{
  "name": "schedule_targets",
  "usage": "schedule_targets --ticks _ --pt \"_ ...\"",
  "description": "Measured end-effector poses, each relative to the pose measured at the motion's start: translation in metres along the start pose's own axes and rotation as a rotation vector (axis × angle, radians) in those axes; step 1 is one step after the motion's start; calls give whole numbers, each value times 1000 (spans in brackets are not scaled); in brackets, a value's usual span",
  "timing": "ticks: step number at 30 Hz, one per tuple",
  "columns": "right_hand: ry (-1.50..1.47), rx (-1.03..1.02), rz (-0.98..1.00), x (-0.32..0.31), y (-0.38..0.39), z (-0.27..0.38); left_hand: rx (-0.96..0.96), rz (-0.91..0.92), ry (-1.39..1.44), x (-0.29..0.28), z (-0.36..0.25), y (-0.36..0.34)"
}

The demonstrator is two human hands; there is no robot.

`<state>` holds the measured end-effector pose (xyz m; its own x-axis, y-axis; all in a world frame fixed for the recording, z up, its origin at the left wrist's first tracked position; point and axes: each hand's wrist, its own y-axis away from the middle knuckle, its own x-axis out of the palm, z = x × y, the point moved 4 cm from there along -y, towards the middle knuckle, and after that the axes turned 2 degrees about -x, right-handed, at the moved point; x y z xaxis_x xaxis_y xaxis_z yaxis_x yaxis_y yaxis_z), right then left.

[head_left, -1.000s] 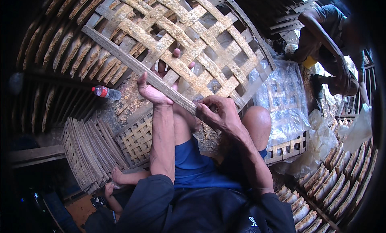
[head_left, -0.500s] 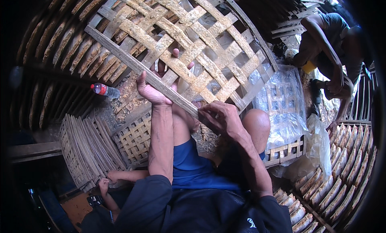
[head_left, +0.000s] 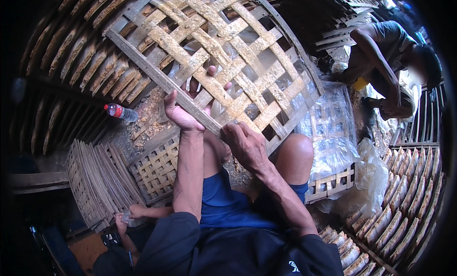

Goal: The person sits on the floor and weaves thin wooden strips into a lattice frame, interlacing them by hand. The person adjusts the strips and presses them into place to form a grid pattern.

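A woven bamboo tray point(head_left: 228, 52) with a wooden rim is held up tilted in front of me. Pale crusty residue coats its wide slats. My left hand point(head_left: 184, 115) supports it from beneath at the near rail, thumb outside the rim and fingertips showing through the lattice gaps. Against the same rail, close to the near corner, my right hand point(head_left: 245, 145) has its fingers curled in and pressed to the wood. Whether a small thing sits inside those fingers is hidden.
Plastic sheeting point(head_left: 333, 128) covers another tray beside my right knee. Stacked trays point(head_left: 100, 180) stand at left, near another person's hands point(head_left: 131, 214). A red-capped bottle point(head_left: 121, 112) lies on the littered floor. Racks of slabs point(head_left: 404, 190) fill the right; a co-worker point(head_left: 381, 66) crouches beyond.
My right hand has slid left along the near rail, its fingers more tightly curled. The tray has shifted slightly. At lower left, the other person's hands now have clear plastic between them.
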<state>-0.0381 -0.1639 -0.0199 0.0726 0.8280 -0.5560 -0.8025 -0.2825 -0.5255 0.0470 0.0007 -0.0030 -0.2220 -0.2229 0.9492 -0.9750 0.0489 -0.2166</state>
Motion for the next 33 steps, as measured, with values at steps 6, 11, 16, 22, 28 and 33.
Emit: schedule_targets --ticks 6,11,16,22,28,33 --pt "-620 474 36 -47 9 -27 3 37 -73 0 0 0" --pt "-509 291 484 -91 23 -28 46 41 -62 -3 0 2" --pt "-535 405 489 -84 32 -34 60 107 -54 -3 2 4" --pt "-216 230 201 -57 30 -28 56 90 -42 -4 1 5" --pt "37 39 170 -41 39 -25 51 64 -9 -2 2 5" --pt "-177 82 197 -55 37 -35 70 73 -20 0 2 5"
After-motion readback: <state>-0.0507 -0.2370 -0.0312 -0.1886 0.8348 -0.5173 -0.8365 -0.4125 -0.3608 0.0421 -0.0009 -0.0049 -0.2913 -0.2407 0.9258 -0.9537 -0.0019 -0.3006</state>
